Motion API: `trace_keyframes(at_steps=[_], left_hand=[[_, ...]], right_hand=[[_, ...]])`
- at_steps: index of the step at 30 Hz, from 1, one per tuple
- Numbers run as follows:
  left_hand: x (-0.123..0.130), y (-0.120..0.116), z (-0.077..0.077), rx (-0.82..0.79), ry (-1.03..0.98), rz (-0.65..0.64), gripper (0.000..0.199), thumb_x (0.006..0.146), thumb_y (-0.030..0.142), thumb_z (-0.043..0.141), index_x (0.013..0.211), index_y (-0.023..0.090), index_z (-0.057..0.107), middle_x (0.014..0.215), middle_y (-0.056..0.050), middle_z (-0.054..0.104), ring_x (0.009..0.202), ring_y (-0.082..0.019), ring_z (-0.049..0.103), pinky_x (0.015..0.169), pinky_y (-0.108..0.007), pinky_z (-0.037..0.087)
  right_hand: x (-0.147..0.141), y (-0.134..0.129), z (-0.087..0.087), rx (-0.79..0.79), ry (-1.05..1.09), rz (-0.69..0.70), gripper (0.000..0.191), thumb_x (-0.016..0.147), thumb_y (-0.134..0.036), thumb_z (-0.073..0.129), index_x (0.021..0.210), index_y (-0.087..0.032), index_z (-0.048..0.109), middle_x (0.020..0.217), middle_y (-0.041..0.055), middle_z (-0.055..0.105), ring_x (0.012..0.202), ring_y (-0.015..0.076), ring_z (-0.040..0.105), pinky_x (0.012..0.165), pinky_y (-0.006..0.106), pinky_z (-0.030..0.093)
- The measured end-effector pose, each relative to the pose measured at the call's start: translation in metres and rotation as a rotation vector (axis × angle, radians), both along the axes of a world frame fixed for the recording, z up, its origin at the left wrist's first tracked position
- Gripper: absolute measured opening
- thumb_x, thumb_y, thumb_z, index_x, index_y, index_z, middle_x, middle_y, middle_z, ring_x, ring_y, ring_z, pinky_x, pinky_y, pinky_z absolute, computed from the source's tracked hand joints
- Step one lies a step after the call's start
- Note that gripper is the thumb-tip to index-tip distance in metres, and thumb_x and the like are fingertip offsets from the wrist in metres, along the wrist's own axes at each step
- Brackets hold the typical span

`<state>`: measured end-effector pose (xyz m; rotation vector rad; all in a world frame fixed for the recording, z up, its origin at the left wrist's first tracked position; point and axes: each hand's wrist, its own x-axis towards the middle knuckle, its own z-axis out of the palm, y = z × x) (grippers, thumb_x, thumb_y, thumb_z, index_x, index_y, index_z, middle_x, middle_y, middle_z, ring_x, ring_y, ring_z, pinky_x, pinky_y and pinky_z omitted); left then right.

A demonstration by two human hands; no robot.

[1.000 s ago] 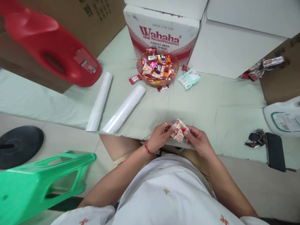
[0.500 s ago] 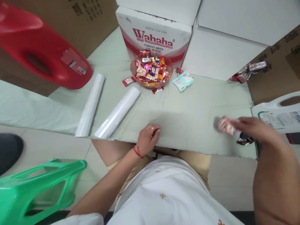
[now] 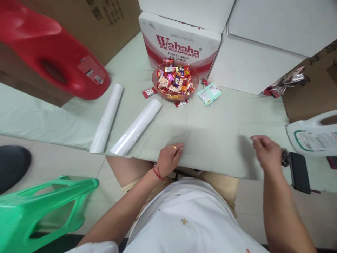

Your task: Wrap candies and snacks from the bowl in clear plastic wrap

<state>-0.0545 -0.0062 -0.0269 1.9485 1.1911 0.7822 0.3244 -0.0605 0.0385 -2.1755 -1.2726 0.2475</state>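
Note:
My left hand rests in a loose fist at the table's front edge, with nothing visible in it. On the right, my right hand is held over the cloth, its fingers curled together and slightly blurred; no object shows in it. Beside that wrist lie a dark phone and a small dark shiny item, partly hidden. A glass bowl full of wrapped candies stands at the back, with a few red packets around it. A mint-green packet lies to its right.
Two white rolls lie left of centre. Behind them stands a red jug. A Wahaha box and white boxes line the back. Crumpled wrappers and a white jug are at right. A green stool stands lower left.
My right hand has moved left, and the red-and-white packet is no longer seen in it. The phone beside it has come into view. The whole view has shifted slightly.

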Motion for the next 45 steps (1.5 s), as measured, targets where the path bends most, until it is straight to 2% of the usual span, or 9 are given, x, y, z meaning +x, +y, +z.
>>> trace_keyframes(at_steps=[4, 8, 16, 21, 28, 31, 39, 42, 45], left_hand=[[0.001, 0.004, 0.014, -0.127, -0.061, 0.058, 0.035, 0.104, 0.031, 0.040, 0.121, 0.020, 0.068, 0.084, -0.002, 0.075, 0.070, -0.015, 0.065, 0.074, -0.028, 0.051], [0.001, 0.023, 0.037, -0.028, -0.061, 0.073, 0.029, 0.101, 0.030, 0.046, 0.107, 0.019, 0.072, 0.089, -0.005, 0.073, 0.073, -0.015, 0.063, 0.074, -0.027, 0.050], [-0.028, 0.076, 0.070, 0.326, 0.166, 0.287, 0.028, 0.098, 0.029, 0.047, 0.100, 0.019, 0.073, 0.102, -0.009, 0.074, 0.102, -0.024, 0.065, 0.098, -0.038, 0.050], [-0.037, 0.117, 0.070, 0.083, 0.169, 0.403, 0.027, 0.092, 0.030, 0.052, 0.102, 0.018, 0.074, 0.099, -0.005, 0.075, 0.080, -0.018, 0.064, 0.083, -0.031, 0.052], [-0.038, 0.203, 0.090, 0.055, 0.446, 0.430, 0.036, 0.089, 0.029, 0.056, 0.114, 0.009, 0.069, 0.111, -0.015, 0.071, 0.100, -0.025, 0.064, 0.096, -0.038, 0.050], [-0.057, 0.190, 0.089, 0.087, 0.611, 0.387, 0.056, 0.088, 0.047, 0.060, 0.131, 0.010, 0.061, 0.124, -0.019, 0.065, 0.112, -0.032, 0.062, 0.102, -0.044, 0.049], [-0.112, 0.073, 0.061, -0.128, 0.929, 0.327, 0.055, 0.092, 0.055, 0.050, 0.127, 0.013, 0.056, 0.117, -0.021, 0.064, 0.114, -0.039, 0.064, 0.093, -0.045, 0.053], [-0.115, 0.051, 0.069, -0.219, 0.930, 0.380, 0.044, 0.091, 0.050, 0.052, 0.119, 0.016, 0.057, 0.110, -0.018, 0.067, 0.103, -0.037, 0.068, 0.083, -0.042, 0.054], [-0.104, 0.029, 0.079, -0.351, 0.679, 0.338, 0.039, 0.090, 0.055, 0.052, 0.106, 0.019, 0.055, 0.091, -0.012, 0.069, 0.087, -0.033, 0.070, 0.075, -0.040, 0.053]], right_hand=[[-0.051, -0.021, -0.037, -0.129, 0.115, 0.186, 0.050, 0.096, -0.064, 0.045, 0.071, -0.022, 0.055, 0.053, -0.0051, 0.041, 0.053, 0.0134, 0.041, 0.054, 0.028, 0.035], [-0.074, -0.023, -0.043, -0.154, 0.011, 0.286, 0.054, 0.099, -0.062, 0.041, 0.062, -0.024, 0.033, 0.052, -0.0059, 0.029, 0.051, 0.0114, 0.032, 0.054, 0.027, 0.028], [-0.070, -0.025, -0.053, -0.181, -0.219, 0.339, 0.056, 0.102, -0.063, 0.038, 0.065, -0.022, 0.045, 0.055, -0.0016, 0.047, 0.052, 0.0130, 0.041, 0.057, 0.028, 0.024], [-0.077, -0.033, -0.061, -0.104, -0.324, 0.315, 0.055, 0.105, -0.057, 0.038, 0.064, -0.021, 0.049, 0.059, 0.0009, 0.052, 0.055, 0.0136, 0.042, 0.058, 0.028, 0.023], [-0.077, -0.034, -0.060, -0.065, -0.316, 0.335, 0.055, 0.105, -0.054, 0.040, 0.062, -0.021, 0.049, 0.057, 0.0001, 0.050, 0.053, 0.0138, 0.042, 0.057, 0.029, 0.025], [-0.076, -0.034, -0.062, -0.051, -0.315, 0.339, 0.054, 0.105, -0.052, 0.040, 0.062, -0.021, 0.049, 0.057, 0.0000, 0.050, 0.054, 0.0140, 0.042, 0.057, 0.029, 0.026], [-0.074, -0.032, -0.061, -0.044, -0.237, 0.331, 0.053, 0.102, -0.054, 0.044, 0.062, -0.021, 0.048, 0.057, -0.0004, 0.046, 0.054, 0.0140, 0.042, 0.057, 0.029, 0.026], [-0.080, -0.031, -0.054, -0.031, -0.008, 0.298, 0.052, 0.099, -0.057, 0.050, 0.062, -0.021, 0.047, 0.055, -0.0026, 0.040, 0.053, 0.0131, 0.039, 0.056, 0.029, 0.029], [-0.103, -0.026, -0.044, -0.010, 0.360, 0.196, 0.051, 0.096, -0.061, 0.056, 0.063, -0.022, 0.047, 0.055, -0.0039, 0.037, 0.054, 0.0124, 0.036, 0.053, 0.027, 0.032]])
